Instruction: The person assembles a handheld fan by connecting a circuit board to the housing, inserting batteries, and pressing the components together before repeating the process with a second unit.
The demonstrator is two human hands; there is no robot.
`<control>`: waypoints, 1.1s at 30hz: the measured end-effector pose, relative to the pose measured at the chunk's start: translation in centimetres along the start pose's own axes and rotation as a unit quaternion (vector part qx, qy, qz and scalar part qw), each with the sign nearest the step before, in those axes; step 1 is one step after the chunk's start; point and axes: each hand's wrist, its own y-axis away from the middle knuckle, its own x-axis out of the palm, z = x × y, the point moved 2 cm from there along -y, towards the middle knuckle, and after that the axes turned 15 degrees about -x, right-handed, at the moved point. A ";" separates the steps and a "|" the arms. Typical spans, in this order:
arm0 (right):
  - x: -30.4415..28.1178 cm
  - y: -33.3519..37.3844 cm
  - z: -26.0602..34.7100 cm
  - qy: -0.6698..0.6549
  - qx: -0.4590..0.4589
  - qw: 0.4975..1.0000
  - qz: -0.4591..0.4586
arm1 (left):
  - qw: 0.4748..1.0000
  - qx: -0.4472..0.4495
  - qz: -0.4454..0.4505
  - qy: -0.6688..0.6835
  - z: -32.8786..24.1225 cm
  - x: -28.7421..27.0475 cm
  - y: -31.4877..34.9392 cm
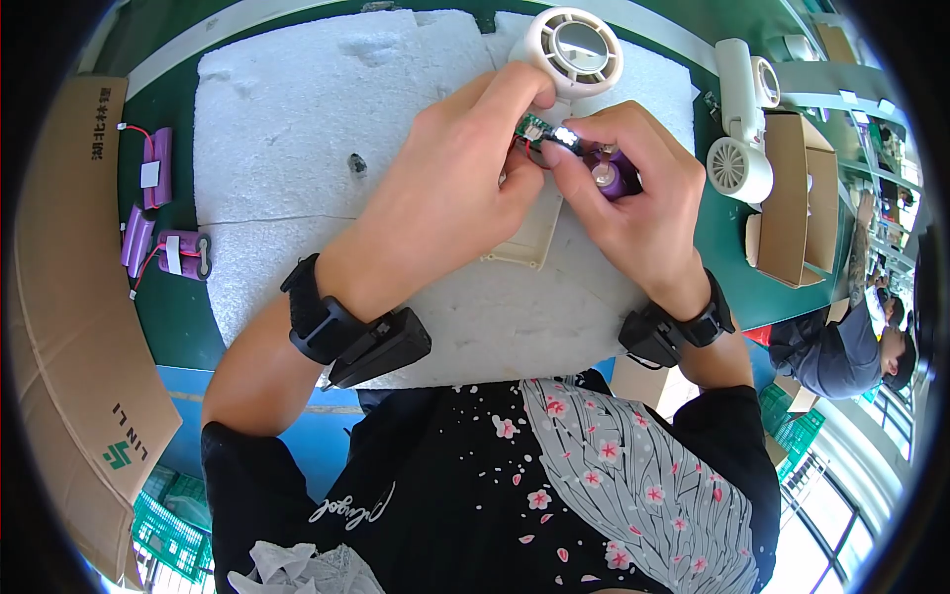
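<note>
Above the white foam pad (287,109), both of my hands come together around a small green circuit board (532,128) with a bright white lit spot. My left hand (445,178) has its fingers closed at the board's left end. Thumb and forefinger of my right hand (643,193) pinch the other end, and purple battery cells (608,178) sit inside that palm. Thin red and dark wires run near the board, partly hidden by my fingers. Just beyond lies a round white fan head (574,51). Below my hands, a cream plastic housing (532,244) is partly covered.
Purple battery packs (158,168) with red leads lie on the green table at left, beside a large cardboard box (69,287). A white handheld fan (740,119) and a small open carton (792,213) stand at right. Another person (841,351) is farther right.
</note>
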 end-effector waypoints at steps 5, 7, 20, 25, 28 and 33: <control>0.2 -0.2 0.0 0.002 -0.016 1.000 -0.006 | 0.999 0.029 -0.020 -0.008 0.0 0.1 0.0; 0.1 -0.2 -0.2 0.009 -0.007 1.000 -0.011 | 1.000 0.006 -0.017 0.010 0.2 0.1 0.0; 0.0 -0.2 -0.3 0.011 0.009 1.000 0.016 | 0.982 -0.027 -0.083 -0.169 -1.3 -0.9 1.4; 0.2 -0.1 -0.4 -0.004 -0.010 1.000 0.005 | 0.972 0.043 -0.077 -0.216 -1.6 -1.1 1.6; 0.2 -0.1 -0.4 -0.010 -0.016 1.000 0.005 | 0.966 0.056 -0.067 -0.244 -1.7 -1.5 1.7; 0.1 0.0 -0.5 -0.022 -0.020 1.000 0.001 | 0.992 -0.024 -0.019 -0.126 -0.9 -1.8 1.0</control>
